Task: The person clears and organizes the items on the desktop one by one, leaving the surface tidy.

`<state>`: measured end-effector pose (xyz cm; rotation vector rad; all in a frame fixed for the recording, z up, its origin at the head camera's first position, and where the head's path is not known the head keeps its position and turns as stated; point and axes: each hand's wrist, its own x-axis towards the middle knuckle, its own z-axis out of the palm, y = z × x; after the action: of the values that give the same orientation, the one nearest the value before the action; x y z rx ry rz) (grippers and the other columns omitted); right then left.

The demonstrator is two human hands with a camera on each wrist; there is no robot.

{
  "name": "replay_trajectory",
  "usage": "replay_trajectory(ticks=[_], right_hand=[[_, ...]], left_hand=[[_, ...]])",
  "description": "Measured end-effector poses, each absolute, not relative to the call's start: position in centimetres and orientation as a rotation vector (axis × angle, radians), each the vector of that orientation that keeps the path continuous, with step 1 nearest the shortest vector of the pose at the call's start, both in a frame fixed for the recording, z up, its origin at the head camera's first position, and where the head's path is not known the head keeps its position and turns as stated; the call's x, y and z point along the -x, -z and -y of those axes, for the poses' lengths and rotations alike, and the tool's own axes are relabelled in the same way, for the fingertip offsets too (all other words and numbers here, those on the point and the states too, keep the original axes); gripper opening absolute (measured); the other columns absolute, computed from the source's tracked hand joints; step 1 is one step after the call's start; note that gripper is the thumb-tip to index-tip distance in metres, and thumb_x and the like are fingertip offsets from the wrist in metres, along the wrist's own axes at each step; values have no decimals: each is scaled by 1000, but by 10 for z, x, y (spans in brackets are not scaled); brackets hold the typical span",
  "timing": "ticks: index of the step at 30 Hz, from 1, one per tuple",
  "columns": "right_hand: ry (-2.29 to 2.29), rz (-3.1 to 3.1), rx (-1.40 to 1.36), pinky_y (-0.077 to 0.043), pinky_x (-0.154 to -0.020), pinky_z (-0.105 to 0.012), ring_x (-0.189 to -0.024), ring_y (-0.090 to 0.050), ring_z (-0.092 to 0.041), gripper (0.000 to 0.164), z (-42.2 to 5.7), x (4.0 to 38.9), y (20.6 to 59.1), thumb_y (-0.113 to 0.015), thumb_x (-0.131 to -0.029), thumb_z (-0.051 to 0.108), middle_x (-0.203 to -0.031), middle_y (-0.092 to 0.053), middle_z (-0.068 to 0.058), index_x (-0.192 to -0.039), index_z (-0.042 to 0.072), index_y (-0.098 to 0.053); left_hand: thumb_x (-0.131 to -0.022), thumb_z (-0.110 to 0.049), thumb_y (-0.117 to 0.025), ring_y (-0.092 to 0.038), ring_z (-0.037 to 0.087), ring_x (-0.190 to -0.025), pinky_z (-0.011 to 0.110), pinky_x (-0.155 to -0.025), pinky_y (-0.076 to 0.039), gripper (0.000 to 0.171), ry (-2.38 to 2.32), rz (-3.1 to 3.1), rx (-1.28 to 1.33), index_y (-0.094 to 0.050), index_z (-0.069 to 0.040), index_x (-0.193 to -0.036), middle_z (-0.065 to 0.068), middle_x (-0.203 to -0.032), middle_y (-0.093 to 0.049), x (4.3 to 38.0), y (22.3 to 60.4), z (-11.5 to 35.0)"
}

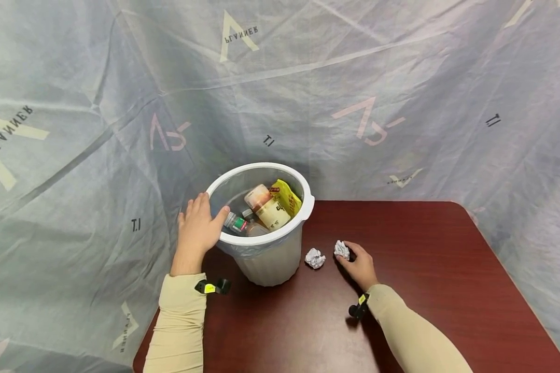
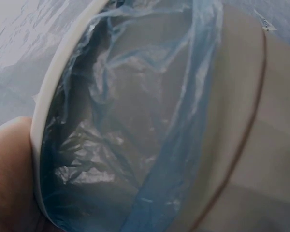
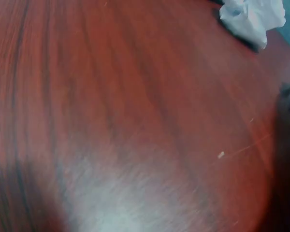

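Observation:
A light trash bin with a white rim and a bluish plastic liner stands on the table. My left hand lies at the left side of the rim, its fingers fairly straight and the thumb reaching over the edge. To the right of the bin, my right hand pinches a crumpled paper ball between thumb and fingers, low over the table. Another crumpled paper ball sits between that hand and the bin; it shows at the top of the right wrist view.
Inside the bin are a cream and brown container, a yellow wrapper and a clear bottle with a green label. The dark red table has a rounded far right corner. Grey printed sheeting hangs behind and beside it.

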<state>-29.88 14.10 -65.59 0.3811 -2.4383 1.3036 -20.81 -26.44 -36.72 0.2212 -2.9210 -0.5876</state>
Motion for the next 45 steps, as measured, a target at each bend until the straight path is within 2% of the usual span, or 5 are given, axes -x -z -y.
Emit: replay_trajectory(ticks=[9, 19, 31, 39, 45], right_hand=[[-1422, 2427, -385, -59, -84, -42, -110, -67, -33, 54, -140, 308, 617, -85, -83, 15, -128, -66, -17, -132, 3, -65], [-1357, 2398, -388, -56, -79, -36, -101, -67, -28, 53, -135, 320, 557, -85, -82, 14, -123, -68, -16, -131, 3, -66], [-1358, 2329, -433, -58, -79, -42, -96, -69, -29, 53, -121, 336, 479, -85, -83, 15, -117, -70, -16, -131, 4, -67], [-1462, 2277, -483, -57, -90, -41, -109, -69, -32, 53, -111, 340, 437, -84, -83, 10, -124, -67, -18, -132, 1, -65], [-1454, 2274, -528, -55, -95, -39, -113, -67, -30, 54, -96, 336, 404, -84, -85, 16, -127, -67, -16, -134, 4, -65]], left_hand=[[-104, -60, -35, -5, 46, -153, 70, -116, -2, 86, 600, 2912, -226, -13, 1, -161, 23, -166, -13, 208, 367, 265], [-103, -60, -36, -5, 46, -153, 70, -116, -3, 87, 591, 2911, -219, -14, 1, -161, 23, -166, -14, 209, 369, 266], [-103, -59, -36, -4, 46, -153, 70, -117, -1, 86, 592, 2923, -219, -13, 1, -161, 23, -167, -13, 211, 370, 266], [-103, -59, -36, -5, 45, -153, 70, -116, -2, 86, 594, 2923, -224, -14, 1, -161, 23, -167, -14, 210, 366, 262], [-104, -57, -37, -4, 46, -153, 71, -116, -2, 85, 588, 2931, -231, -12, 1, -161, 23, -167, -13, 208, 365, 262]])
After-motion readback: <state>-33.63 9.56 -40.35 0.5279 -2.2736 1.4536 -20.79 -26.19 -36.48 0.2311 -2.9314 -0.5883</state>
